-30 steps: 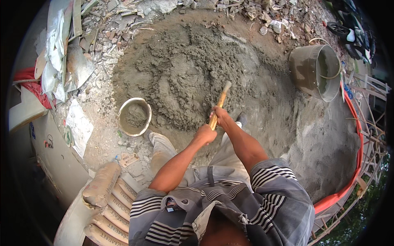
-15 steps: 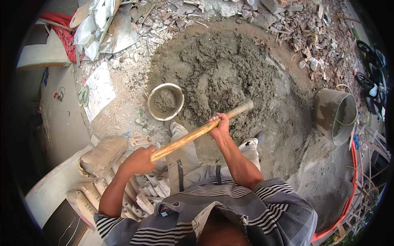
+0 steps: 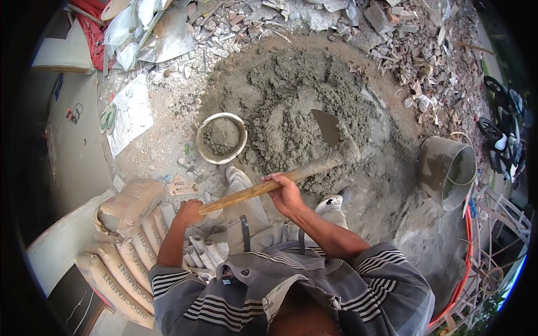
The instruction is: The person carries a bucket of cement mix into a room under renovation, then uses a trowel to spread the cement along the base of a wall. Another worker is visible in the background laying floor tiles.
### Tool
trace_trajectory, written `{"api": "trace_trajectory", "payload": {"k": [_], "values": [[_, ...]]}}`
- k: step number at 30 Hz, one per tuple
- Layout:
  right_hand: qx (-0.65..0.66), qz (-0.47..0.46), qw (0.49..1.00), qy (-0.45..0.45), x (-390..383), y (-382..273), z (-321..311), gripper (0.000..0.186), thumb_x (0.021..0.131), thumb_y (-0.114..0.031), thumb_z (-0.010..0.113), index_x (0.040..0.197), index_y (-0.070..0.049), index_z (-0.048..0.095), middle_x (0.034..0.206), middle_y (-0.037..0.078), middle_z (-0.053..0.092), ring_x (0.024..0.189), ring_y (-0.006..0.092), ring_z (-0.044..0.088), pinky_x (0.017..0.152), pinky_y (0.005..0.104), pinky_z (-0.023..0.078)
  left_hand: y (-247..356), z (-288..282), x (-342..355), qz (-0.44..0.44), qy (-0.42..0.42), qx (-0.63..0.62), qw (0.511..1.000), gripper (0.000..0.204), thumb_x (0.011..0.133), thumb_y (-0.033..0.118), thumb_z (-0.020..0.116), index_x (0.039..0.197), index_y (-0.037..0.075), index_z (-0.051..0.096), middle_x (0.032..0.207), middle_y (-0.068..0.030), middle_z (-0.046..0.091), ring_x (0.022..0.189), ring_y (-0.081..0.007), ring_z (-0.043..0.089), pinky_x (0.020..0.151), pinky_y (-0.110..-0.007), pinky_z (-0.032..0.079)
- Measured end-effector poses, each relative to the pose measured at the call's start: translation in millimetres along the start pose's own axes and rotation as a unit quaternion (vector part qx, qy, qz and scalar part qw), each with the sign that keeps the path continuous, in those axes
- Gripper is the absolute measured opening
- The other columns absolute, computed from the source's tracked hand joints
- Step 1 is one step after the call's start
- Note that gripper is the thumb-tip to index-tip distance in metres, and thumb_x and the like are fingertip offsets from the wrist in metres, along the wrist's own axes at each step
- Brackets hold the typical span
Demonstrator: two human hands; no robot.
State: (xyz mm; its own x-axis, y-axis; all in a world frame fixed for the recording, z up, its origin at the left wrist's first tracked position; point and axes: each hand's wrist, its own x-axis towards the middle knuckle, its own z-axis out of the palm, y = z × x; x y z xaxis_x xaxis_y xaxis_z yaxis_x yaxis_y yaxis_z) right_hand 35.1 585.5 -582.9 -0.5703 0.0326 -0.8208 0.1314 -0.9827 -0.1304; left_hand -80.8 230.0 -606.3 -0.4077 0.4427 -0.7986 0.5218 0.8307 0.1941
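Two hands on a long wooden-handled hoe (image 3: 311,169), beside a mound of grey mortar (image 3: 274,134).
The left hand (image 3: 189,213) clasps the handle's near left end; the right hand (image 3: 284,194) grasps it farther along. The blade (image 3: 327,126) is at the mound's right part, though whether it touches is hard to tell; a bucket (image 3: 221,161) holding mortar stands left of the mound.

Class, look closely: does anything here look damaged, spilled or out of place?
Yes: the shirt collar looks frayed, its pale edge ragged. Broken rubble also lies strewn beyond the grey mix, untidy rather than clearly spilled.
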Motion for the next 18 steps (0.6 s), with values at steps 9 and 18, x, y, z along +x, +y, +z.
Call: {"api": "trace_trajectory", "payload": {"k": [9,18], "values": [[-0.070,-0.452,0.882,0.112,-39,-274,-110,0.036,0.086,-0.010,0.054,0.118,-0.007,0.036,0.089,0.008,0.048,0.078,0.0169,0.054,0.070,0.0387,0.053,373,-14,113,0.187,0.029,-0.255,0.948,0.038,0.077,0.027,0.068,0.104,0.002,0.058,0.087,-0.0243,0.066,0.086,-0.0431,0.064,0.076,-0.050,0.051],[-0.145,-0.287,0.911,0.256,81,-160,-220,0.026,0.091,-0.012,0.052,0.108,-0.010,0.033,0.077,0.006,0.048,0.055,0.0163,0.051,0.045,0.0330,0.052,431,43,192,0.044,-0.054,-0.239,0.968,0.046,0.075,0.025,0.069,0.111,-0.001,0.056,0.093,-0.0237,0.068,0.093,-0.0393,0.066,0.082,-0.048,0.051]]}}
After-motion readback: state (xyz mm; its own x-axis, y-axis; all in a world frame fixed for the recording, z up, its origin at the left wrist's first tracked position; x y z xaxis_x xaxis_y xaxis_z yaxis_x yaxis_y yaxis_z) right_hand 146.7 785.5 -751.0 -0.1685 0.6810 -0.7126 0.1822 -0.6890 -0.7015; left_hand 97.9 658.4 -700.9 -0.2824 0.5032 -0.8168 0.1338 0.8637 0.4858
